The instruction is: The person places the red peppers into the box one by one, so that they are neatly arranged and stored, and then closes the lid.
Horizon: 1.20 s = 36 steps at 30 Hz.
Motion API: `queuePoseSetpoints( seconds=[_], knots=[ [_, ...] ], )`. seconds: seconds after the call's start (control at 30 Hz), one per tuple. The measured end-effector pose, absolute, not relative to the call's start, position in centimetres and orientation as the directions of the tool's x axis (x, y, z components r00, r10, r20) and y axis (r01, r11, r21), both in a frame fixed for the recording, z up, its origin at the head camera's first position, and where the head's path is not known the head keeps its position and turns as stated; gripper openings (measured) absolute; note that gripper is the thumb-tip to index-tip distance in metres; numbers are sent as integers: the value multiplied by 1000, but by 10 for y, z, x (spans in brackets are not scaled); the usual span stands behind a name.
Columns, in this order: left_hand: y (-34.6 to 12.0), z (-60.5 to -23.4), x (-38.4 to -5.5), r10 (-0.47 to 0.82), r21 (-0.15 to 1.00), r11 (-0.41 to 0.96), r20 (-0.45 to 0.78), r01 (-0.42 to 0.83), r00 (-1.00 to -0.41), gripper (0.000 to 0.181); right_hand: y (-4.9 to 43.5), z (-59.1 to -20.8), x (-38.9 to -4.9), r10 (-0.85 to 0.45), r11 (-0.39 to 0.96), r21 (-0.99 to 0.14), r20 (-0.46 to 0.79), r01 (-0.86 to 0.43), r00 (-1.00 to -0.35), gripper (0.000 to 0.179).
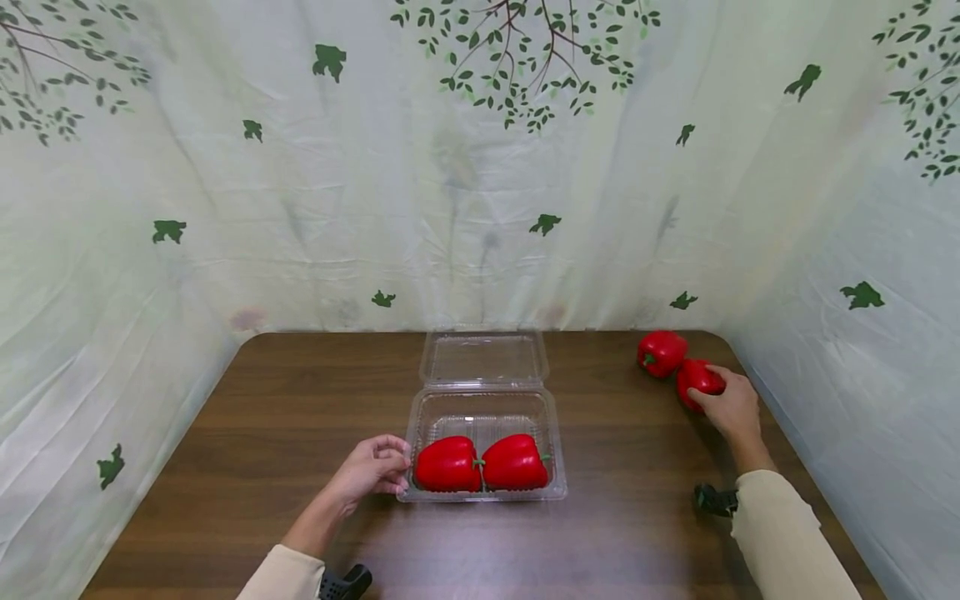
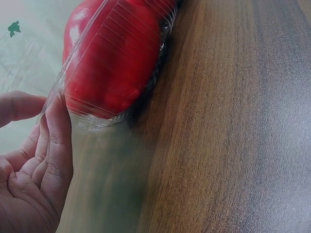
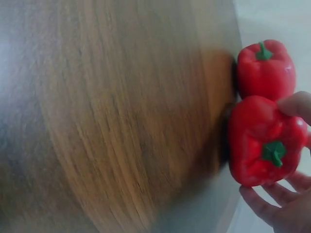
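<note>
A clear plastic clamshell container [image 1: 486, 402] lies on the table with its lid folded back. Inside, along the near side, sit two red bell peppers [image 1: 448, 464] [image 1: 515, 462] side by side. My left hand [image 1: 372, 467] pinches the container's left rim between thumb and fingers, which the left wrist view shows close up. At the far right, my right hand [image 1: 731, 406] grips a red bell pepper [image 3: 262, 141] with a green stem, thumb on one side and fingers on the other. Another red bell pepper [image 1: 662, 353] lies just behind it, seemingly touching it.
The brown wooden table [image 1: 315, 400] has rounded far corners. A pale curtain [image 1: 480, 208] printed with leaves and branches hangs behind it and along both sides. Dark straps with devices [image 1: 716, 500] are on both wrists.
</note>
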<state>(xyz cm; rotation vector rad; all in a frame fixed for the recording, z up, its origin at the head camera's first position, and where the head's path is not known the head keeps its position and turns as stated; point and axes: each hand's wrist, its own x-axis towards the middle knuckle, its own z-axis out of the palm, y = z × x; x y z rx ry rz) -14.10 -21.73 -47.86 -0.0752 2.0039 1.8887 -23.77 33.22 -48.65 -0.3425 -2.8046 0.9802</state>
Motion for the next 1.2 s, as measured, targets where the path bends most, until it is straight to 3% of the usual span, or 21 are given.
queuePoseSetpoints(
  seconds=[0.33,0.57,0.87,1.2],
  knots=[
    [-218,-479,-142,221,952,94,-307,-293,-926,20,334,-475,-223,155,773,-622,-12,128,-988,62],
    [-218,-480,-142,218,951,96,-309,-295,-926,19,330,-466,-215,-5,819,-574,-48,24,-999,59],
    [-217,-476,-141,218,951,107,-307,-290,-926,21,309,-450,-215,-199,787,-605,-65,-120,-978,57],
    [-217,-477,-141,225,952,108,-304,-286,-926,20,275,-433,-219,-351,719,-660,-76,-217,-933,67]
  ],
)
